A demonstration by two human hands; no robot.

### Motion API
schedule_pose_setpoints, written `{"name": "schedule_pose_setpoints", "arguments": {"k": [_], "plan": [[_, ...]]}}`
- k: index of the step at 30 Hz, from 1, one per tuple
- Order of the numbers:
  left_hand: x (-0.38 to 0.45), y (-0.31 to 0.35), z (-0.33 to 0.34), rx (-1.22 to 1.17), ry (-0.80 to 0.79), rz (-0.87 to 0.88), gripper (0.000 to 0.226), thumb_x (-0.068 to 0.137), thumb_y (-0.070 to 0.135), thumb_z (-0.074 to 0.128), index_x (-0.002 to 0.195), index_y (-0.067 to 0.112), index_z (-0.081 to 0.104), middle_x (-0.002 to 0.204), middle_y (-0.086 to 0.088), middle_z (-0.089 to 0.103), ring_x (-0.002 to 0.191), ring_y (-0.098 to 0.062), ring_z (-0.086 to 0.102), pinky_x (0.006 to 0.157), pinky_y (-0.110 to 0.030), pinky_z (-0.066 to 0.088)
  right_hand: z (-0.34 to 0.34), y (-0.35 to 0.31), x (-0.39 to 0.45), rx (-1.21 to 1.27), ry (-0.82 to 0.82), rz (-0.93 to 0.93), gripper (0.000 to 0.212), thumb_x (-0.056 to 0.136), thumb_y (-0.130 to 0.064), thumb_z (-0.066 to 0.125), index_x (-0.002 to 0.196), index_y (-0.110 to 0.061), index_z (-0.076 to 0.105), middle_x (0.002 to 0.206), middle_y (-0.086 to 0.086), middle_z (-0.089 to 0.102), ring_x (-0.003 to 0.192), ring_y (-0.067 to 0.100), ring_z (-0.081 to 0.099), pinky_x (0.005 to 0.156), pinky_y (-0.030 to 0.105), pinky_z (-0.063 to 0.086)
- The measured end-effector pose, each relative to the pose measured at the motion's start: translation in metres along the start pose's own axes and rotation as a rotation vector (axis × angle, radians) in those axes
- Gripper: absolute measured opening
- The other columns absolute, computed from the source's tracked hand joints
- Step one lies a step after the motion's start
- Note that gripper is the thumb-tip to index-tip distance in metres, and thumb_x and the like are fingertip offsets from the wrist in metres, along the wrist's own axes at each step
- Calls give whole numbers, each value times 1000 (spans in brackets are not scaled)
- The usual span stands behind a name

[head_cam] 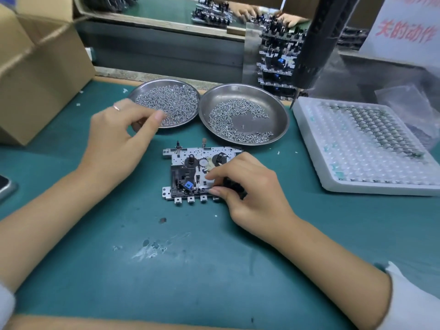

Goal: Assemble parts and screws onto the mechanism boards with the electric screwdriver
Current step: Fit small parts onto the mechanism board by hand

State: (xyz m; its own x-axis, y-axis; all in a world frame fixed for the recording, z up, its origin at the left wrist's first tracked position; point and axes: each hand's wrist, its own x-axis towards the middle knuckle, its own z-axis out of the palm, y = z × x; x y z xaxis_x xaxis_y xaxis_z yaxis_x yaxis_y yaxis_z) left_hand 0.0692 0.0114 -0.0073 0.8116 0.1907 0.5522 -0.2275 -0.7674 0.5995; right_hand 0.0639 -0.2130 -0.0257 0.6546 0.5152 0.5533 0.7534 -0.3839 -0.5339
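A metal mechanism board with black spindles and a small blue part lies flat on the green mat. My right hand rests on its right side, fingers curled round a small black part at the board's lower right edge. My left hand hovers over the near rim of the left screw dish, thumb and fingers curled toward the screws; whether it pinches a screw cannot be seen. The electric screwdriver hangs upper right, wrapped in clear plastic, with neither hand on it.
A second steel dish with fewer screws sits right of the first. A white blister tray of small metal parts lies at the right. A stack of boards stands behind. A cardboard box fills the left. Another person's hands work across the bench.
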Motion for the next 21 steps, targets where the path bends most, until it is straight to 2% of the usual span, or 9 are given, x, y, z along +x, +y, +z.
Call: {"name": "schedule_pose_setpoints", "arguments": {"k": [4,8,10,13,18,21], "plan": [[10,-8,9,82,-2,-61,21,93,18,60,109,8,70,95,-14,62,79,-16,51,77,-22,36,0,-1,-1,-14,-8,24,18,75,1,72,92,-4,70,75,-1,64,77,21,55,68,31,48],[34,-13,15,297,-237,-201,45,91,33,61,132,15,56,118,-18,59,108,-34,54,96,-36,39,-1,-3,0,-6,-12,52,26,75,-6,73,100,-8,69,80,-3,64,81,19,54,73,30,47],[46,-10,19,338,-294,-266,44,90,35,63,129,15,59,124,-18,60,113,-34,54,97,-37,40,-2,-4,0,-2,-19,48,25,77,-9,71,102,-9,69,81,-3,64,81,18,53,75,29,46],[54,-3,26,383,-293,-336,34,88,32,67,119,17,67,119,-14,65,113,-33,55,91,-34,43,-2,-4,0,4,-18,42,22,78,-9,68,99,-9,70,79,-2,63,80,20,53,74,30,45],[45,1,28,364,-110,-281,16,87,27,68,100,18,75,98,-12,71,94,-35,62,80,-37,49,-2,-4,1,19,-3,46,18,80,-11,63,96,-9,71,78,-1,63,79,18,53,74,31,46],[38,-1,28,347,-52,-224,13,89,24,66,96,17,74,97,-8,71,93,-34,62,78,-39,49,-3,-4,2,32,7,50,16,80,-11,63,94,-10,71,78,0,63,79,20,54,73,33,48]]}}
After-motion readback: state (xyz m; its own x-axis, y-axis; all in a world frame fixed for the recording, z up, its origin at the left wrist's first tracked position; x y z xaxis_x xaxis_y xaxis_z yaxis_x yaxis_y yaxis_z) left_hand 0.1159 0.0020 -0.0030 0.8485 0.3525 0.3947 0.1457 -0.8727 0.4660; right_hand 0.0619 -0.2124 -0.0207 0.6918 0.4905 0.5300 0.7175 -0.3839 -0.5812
